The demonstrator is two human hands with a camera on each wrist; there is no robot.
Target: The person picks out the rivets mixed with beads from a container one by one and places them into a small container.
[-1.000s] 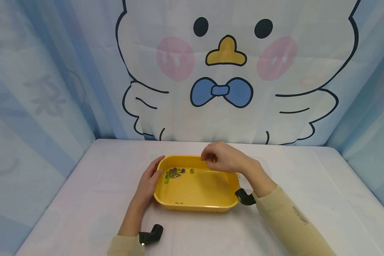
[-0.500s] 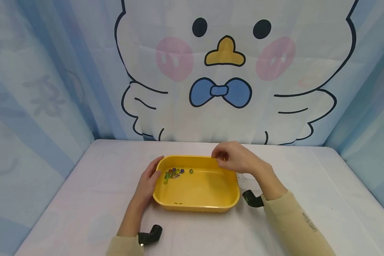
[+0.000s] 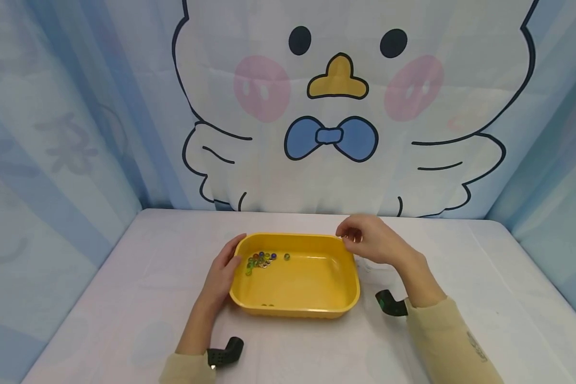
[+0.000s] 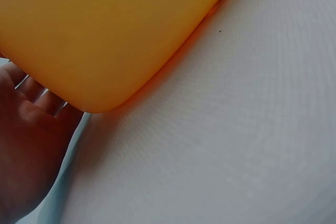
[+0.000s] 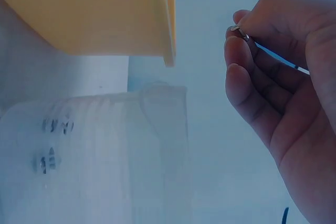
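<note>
A yellow plastic tray (image 3: 295,288) lies on the table with several coloured glass marbles (image 3: 259,260) gathered at its left end and one marble (image 3: 287,257) apart from them. My left hand (image 3: 223,274) grips the tray's left side, thumb at the rim, fingers along the outside. Above the tray's far right corner is my right hand (image 3: 372,238). In the right wrist view its thumb and forefinger pinch a small shiny marble (image 5: 240,32), mostly hidden by the fingertips. Close below that hand stands a clear container (image 5: 94,156), with a few dark-patterned marbles (image 5: 58,124) seen through its wall.
The clear container is barely visible beside the tray's right side in the head view. A white cloth (image 3: 139,304) covers the table. Behind it hangs a curtain (image 3: 336,181) with a cartoon face, and more curtains flank both sides.
My right hand has moved rightward from over the tray's far rim to its far right corner, still pinching the marble. My left hand keeps its grip on the tray.
</note>
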